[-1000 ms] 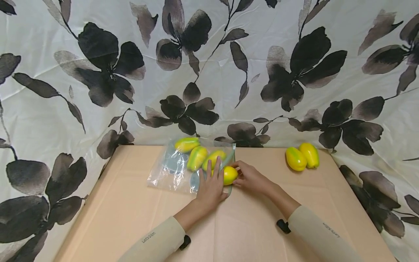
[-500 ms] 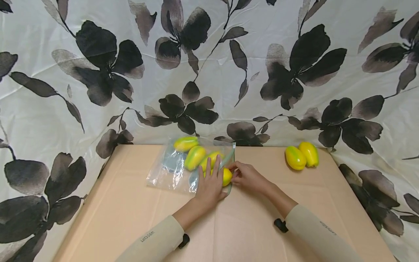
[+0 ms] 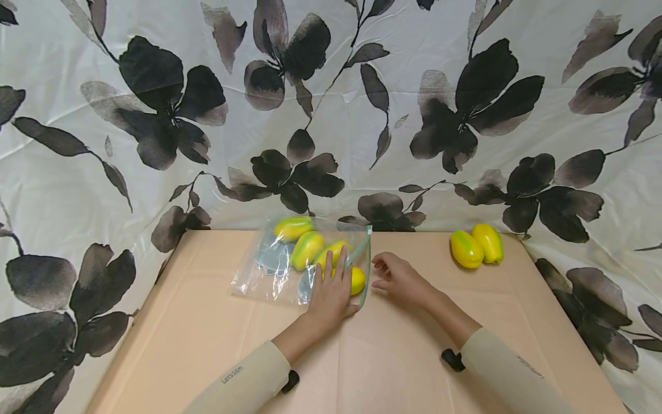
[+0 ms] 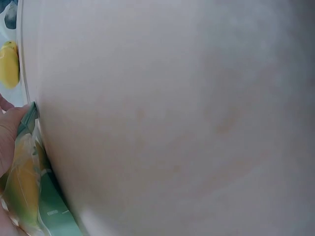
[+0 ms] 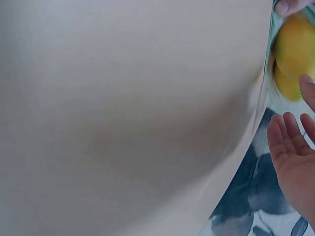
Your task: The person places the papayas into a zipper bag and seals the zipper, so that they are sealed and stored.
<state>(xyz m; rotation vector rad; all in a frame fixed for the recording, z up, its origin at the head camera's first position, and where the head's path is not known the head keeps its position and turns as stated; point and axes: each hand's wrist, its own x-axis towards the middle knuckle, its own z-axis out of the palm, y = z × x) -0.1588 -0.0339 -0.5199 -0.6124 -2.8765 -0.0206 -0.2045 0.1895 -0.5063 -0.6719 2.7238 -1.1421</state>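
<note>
A clear zip bag (image 3: 253,286) with a green-edged mouth lies at the back middle of the table, holding several yellow fruits with green streaks, mango-like in shape. My left hand (image 3: 329,299) rests on it near the mouth with straight, spread fingers, its thumb (image 4: 14,120) at the bag's edge in the left wrist view. Partly behind those fingers, one yellow fruit (image 3: 358,280) sits just inside the mouth. To the right of the mouth, apart from it, hovers my right hand (image 3: 402,280). Its loosely bent fingers (image 5: 290,135) hold nothing in the right wrist view.
Two more yellow fruits (image 3: 476,247) stand side by side at the table's back right corner. A floral cloth (image 3: 377,138) hangs right behind the tan table (image 3: 414,356), close to the bag's far side.
The fruit at the mouth has slid left, further into the bag, with my right fingers against it. My right hand has since drawn back to the right. The left hand has hardly moved.
</note>
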